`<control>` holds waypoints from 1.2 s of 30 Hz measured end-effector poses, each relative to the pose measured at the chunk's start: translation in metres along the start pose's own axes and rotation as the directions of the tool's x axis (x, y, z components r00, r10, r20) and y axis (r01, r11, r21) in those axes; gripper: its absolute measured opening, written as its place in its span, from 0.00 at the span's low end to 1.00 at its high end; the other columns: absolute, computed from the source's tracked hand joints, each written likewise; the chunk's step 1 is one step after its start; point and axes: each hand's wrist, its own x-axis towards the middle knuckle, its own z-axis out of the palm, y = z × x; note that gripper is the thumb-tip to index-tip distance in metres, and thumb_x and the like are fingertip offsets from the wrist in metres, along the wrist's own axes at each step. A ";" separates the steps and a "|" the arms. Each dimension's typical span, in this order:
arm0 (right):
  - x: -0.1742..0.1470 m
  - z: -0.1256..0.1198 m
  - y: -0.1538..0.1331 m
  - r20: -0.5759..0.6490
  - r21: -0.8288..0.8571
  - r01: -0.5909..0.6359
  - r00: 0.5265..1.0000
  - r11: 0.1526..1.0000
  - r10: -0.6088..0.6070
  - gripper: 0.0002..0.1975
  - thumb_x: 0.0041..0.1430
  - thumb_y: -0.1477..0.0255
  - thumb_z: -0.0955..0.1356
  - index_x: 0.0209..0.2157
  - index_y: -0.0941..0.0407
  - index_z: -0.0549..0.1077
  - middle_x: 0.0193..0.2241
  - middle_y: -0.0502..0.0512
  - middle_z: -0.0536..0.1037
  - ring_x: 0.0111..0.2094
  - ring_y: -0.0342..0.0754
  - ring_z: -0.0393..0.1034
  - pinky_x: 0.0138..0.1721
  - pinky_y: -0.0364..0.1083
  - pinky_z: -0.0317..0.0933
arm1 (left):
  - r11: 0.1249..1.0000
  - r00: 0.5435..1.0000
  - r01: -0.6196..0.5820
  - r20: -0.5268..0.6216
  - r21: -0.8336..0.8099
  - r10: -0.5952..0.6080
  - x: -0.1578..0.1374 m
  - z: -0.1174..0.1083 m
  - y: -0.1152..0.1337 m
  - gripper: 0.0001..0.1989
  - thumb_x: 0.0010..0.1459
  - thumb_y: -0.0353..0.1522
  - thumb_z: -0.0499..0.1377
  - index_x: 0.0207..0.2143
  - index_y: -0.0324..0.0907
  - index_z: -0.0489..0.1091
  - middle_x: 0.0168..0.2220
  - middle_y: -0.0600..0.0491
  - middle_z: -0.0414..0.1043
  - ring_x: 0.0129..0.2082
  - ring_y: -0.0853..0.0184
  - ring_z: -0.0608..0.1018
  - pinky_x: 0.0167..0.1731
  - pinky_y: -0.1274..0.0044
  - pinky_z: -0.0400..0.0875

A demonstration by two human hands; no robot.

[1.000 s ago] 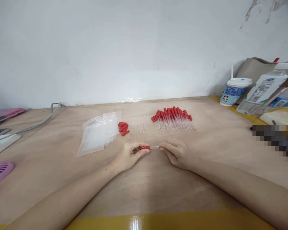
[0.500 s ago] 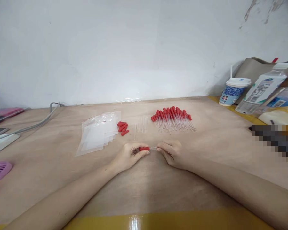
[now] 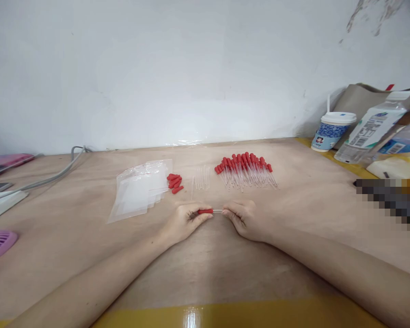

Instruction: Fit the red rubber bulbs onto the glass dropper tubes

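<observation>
My left hand [image 3: 190, 219] pinches a red rubber dropper bulb [image 3: 205, 211] between thumb and fingers. From the bulb's right end a clear glass dropper tube [image 3: 217, 211] runs into the closed fingers of my right hand [image 3: 242, 218], which hide its far part. Beyond my left hand lies a small heap of loose red bulbs [image 3: 174, 181]. Several bare glass tubes [image 3: 202, 177] lie side by side to the right of it. A large group of droppers with bulbs fitted [image 3: 246, 166] lies farther right, bulbs toward the wall.
Overlapping clear zip bags [image 3: 136, 193] lie at left, near a grey cable [image 3: 59, 174] and a purple slatted object [image 3: 0, 246]. At the right stand a lidded paper cup [image 3: 333, 132] with a straw and a tilted plastic bottle [image 3: 374, 127]. A white wall [image 3: 191, 68] closes the back.
Both hands stay almost in place, still holding the bulb and tube. My right hand has shifted very slightly left; the view has moved a little.
</observation>
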 end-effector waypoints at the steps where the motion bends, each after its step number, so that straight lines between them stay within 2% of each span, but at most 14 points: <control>1: 0.001 -0.001 -0.001 -0.001 0.012 -0.009 1.000 1.000 0.009 0.13 0.61 0.72 0.56 0.28 0.58 0.69 0.20 0.51 0.70 0.21 0.41 0.60 0.23 0.41 0.52 | 1.000 1.000 -0.016 -0.008 0.006 0.016 0.000 0.000 -0.001 0.09 0.54 0.34 0.58 0.36 0.41 0.73 0.34 0.51 0.76 0.31 0.69 0.77 0.33 0.78 0.72; 6: 0.003 -0.004 -0.003 0.068 0.057 -0.057 0.996 0.997 0.053 0.15 0.62 0.71 0.56 0.25 0.57 0.67 0.19 0.49 0.69 0.20 0.40 0.60 0.23 0.40 0.52 | 1.000 1.000 -0.019 -0.014 0.013 0.019 -0.001 0.001 -0.001 0.09 0.55 0.34 0.57 0.36 0.41 0.73 0.35 0.51 0.76 0.32 0.68 0.77 0.34 0.77 0.73; 10: 0.004 -0.008 -0.003 0.124 0.049 -0.107 0.987 0.993 0.100 0.12 0.62 0.71 0.57 0.30 0.57 0.68 0.24 0.52 0.73 0.25 0.43 0.65 0.27 0.42 0.56 | 1.000 0.999 0.003 -0.040 0.009 -0.003 0.002 0.001 0.000 0.10 0.55 0.34 0.56 0.38 0.40 0.72 0.35 0.50 0.74 0.32 0.68 0.76 0.32 0.77 0.73; 14: 0.004 -0.014 0.001 0.063 0.126 -0.219 0.975 0.967 0.213 0.08 0.60 0.72 0.59 0.31 0.57 0.67 0.26 0.52 0.73 0.27 0.44 0.66 0.29 0.43 0.58 | 0.994 0.990 0.104 -0.093 -0.017 -0.105 0.005 -0.001 -0.004 0.16 0.54 0.34 0.57 0.46 0.39 0.66 0.32 0.51 0.70 0.29 0.70 0.74 0.29 0.78 0.72; 16: 0.007 -0.018 0.008 0.005 0.255 -0.347 0.934 0.902 0.358 0.07 0.58 0.72 0.60 0.29 0.57 0.66 0.24 0.52 0.72 0.25 0.43 0.66 0.26 0.43 0.59 | 0.987 0.987 0.158 -0.038 -0.033 -0.159 0.006 -0.003 -0.006 0.15 0.54 0.34 0.57 0.44 0.38 0.66 0.30 0.52 0.69 0.27 0.71 0.72 0.27 0.79 0.70; 17: 0.009 -0.020 0.013 0.001 0.349 -0.421 0.893 0.837 0.449 0.07 0.57 0.71 0.60 0.29 0.57 0.66 0.23 0.52 0.72 0.23 0.43 0.66 0.24 0.43 0.59 | 0.985 0.985 0.171 0.002 -0.022 -0.171 0.007 -0.004 -0.007 0.14 0.54 0.34 0.57 0.42 0.38 0.67 0.29 0.53 0.68 0.26 0.72 0.71 0.26 0.79 0.69; 20: 0.023 -0.024 0.030 0.126 0.581 -0.594 0.741 0.557 0.659 0.06 0.55 0.72 0.62 0.25 0.57 0.64 0.21 0.54 0.73 0.19 0.42 0.67 0.20 0.42 0.61 | 0.990 0.987 0.127 0.092 0.062 -0.132 0.008 -0.006 -0.005 0.08 0.54 0.34 0.55 0.33 0.38 0.70 0.27 0.53 0.67 0.24 0.73 0.69 0.26 0.79 0.66; 21: 0.029 -0.025 0.035 0.157 0.596 -0.625 0.706 0.503 0.691 0.06 0.54 0.73 0.62 0.24 0.58 0.65 0.21 0.55 0.73 0.19 0.43 0.68 0.20 0.42 0.61 | 0.992 0.988 0.101 0.105 0.081 -0.110 0.008 -0.006 -0.004 0.08 0.55 0.33 0.55 0.30 0.38 0.70 0.27 0.54 0.66 0.24 0.73 0.68 0.25 0.79 0.65; 23: 0.043 -0.025 0.044 0.142 0.525 -0.678 0.666 0.514 0.733 0.08 0.51 0.72 0.64 0.21 0.58 0.66 0.21 0.56 0.74 0.20 0.44 0.68 0.20 0.42 0.61 | 0.994 0.990 0.071 0.119 0.089 -0.081 0.007 -0.006 -0.001 0.09 0.55 0.34 0.55 0.27 0.38 0.69 0.25 0.55 0.65 0.23 0.73 0.67 0.24 0.80 0.63; 25: 0.057 -0.022 0.050 0.053 0.337 -0.721 0.657 0.606 0.752 0.11 0.51 0.70 0.64 0.17 0.58 0.67 0.18 0.55 0.73 0.20 0.44 0.68 0.21 0.43 0.59 | 0.995 0.990 0.065 0.121 0.082 -0.075 0.006 -0.006 0.000 0.10 0.55 0.35 0.55 0.24 0.38 0.66 0.23 0.56 0.64 0.22 0.73 0.66 0.22 0.81 0.61; 27: 0.072 -0.015 0.053 -0.047 0.124 -0.741 0.660 0.660 0.750 0.14 0.50 0.68 0.63 0.14 0.57 0.67 0.17 0.55 0.72 0.22 0.47 0.68 0.24 0.44 0.59 | 0.995 0.989 0.055 0.129 0.082 -0.065 0.005 -0.006 0.000 0.11 0.54 0.35 0.55 0.22 0.38 0.64 0.23 0.56 0.63 0.22 0.74 0.65 0.22 0.81 0.60; 29: 0.085 -0.006 0.055 -0.100 -0.030 -0.757 0.652 0.653 0.751 0.14 0.50 0.67 0.63 0.16 0.57 0.69 0.20 0.56 0.73 0.28 0.51 0.70 0.27 0.45 0.59 | 0.995 0.989 0.047 0.134 0.090 -0.058 0.003 -0.007 0.000 0.11 0.54 0.35 0.55 0.23 0.39 0.62 0.23 0.56 0.62 0.22 0.74 0.64 0.22 0.81 0.60; 33: 0.100 0.009 0.057 -0.107 -0.202 -0.793 0.601 0.574 0.792 0.13 0.51 0.64 0.62 0.27 0.57 0.74 0.31 0.60 0.76 0.36 0.55 0.70 0.32 0.49 0.60 | 0.995 0.989 0.059 0.133 0.082 -0.070 0.002 -0.008 0.000 0.08 0.54 0.35 0.55 0.28 0.40 0.61 0.24 0.57 0.62 0.22 0.74 0.64 0.22 0.81 0.60; 36: 0.100 0.011 0.057 -0.088 -0.302 -0.773 0.605 0.558 0.791 0.15 0.52 0.64 0.62 0.33 0.59 0.74 0.33 0.62 0.75 0.37 0.56 0.70 0.34 0.49 0.60 | 0.995 0.987 0.069 0.142 0.068 -0.078 0.002 -0.008 -0.001 0.08 0.54 0.36 0.55 0.30 0.40 0.62 0.24 0.57 0.62 0.23 0.73 0.65 0.23 0.81 0.61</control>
